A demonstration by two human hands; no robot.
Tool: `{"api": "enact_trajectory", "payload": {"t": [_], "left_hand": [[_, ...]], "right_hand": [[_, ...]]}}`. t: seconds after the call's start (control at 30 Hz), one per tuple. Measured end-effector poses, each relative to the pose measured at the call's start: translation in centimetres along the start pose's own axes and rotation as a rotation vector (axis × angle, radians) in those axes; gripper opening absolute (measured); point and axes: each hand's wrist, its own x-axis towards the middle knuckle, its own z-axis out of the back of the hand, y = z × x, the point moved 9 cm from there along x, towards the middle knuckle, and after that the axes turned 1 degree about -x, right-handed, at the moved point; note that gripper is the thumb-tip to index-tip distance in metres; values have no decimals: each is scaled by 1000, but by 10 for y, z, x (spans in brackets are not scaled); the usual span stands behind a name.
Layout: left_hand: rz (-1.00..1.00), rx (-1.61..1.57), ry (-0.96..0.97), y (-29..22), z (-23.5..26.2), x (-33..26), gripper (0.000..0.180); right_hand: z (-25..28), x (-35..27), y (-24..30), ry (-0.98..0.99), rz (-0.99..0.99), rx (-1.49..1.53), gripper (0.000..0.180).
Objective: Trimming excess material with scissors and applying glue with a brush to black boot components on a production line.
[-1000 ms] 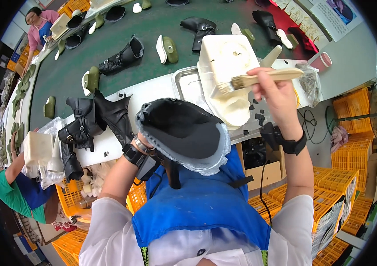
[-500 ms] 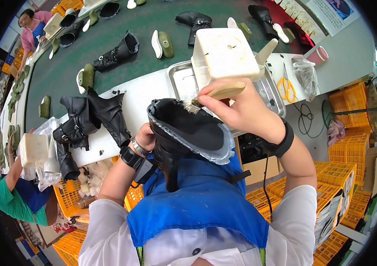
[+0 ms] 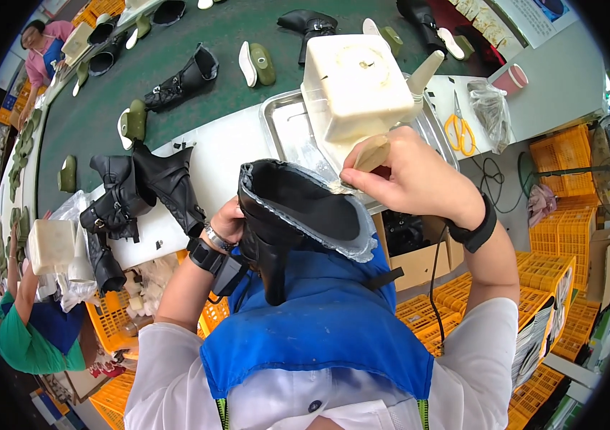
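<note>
A black boot (image 3: 276,236) is held in front of my blue apron, its long opening turned up and edged with a pale, ragged rim. My left hand (image 3: 229,221) grips it by the left side, with the fingers partly hidden behind it. In my right hand (image 3: 416,172) is a brush with a wooden handle (image 3: 371,153), pinched between thumb and fingers. Its pale bristles meet the far right part of the rim. Just beyond that hand stands a cream plastic container (image 3: 358,86) in a metal tray (image 3: 283,115).
Black buckled boots (image 3: 122,193) lie on the white table at left. The green conveyor (image 3: 233,129) carries more boots and olive shoe forms (image 3: 263,64). Orange-handled scissors (image 3: 459,136), a plastic bag (image 3: 490,115) and a pink cup (image 3: 511,80) are at right. Two people work at left.
My right hand has drawn the brush right and nearer along the boot's rim. The boot stays in my left hand, almost unmoved. The view has shifted slightly.
</note>
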Motion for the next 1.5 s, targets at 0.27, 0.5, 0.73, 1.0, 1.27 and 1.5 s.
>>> {"api": "enact_trajectory", "payload": {"t": [0.27, 0.5, 0.73, 1.0, 1.27, 1.5], "left_hand": [[17, 6, -39, 5, 10, 3, 59], [79, 83, -188, 17, 23, 9, 58], [-17, 319, -261, -12, 15, -2, 68], [142, 673, -68, -20, -16, 5, 60], [116, 944, 19, -25, -48, 17, 55], [79, 1040, 27, -36, -52, 11, 62]], "right_hand": [[4, 17, 1, -176, 67, 276, 14], [-6, 21, -5, -274, 181, 453, 10], [9, -4, -27, -239, -132, 518, 12], [16, -9, -38, -90, -269, 486, 20], [29, 3, -36, -183, -323, 508, 27], [23, -3, -58, -128, -396, 485, 27]]}}
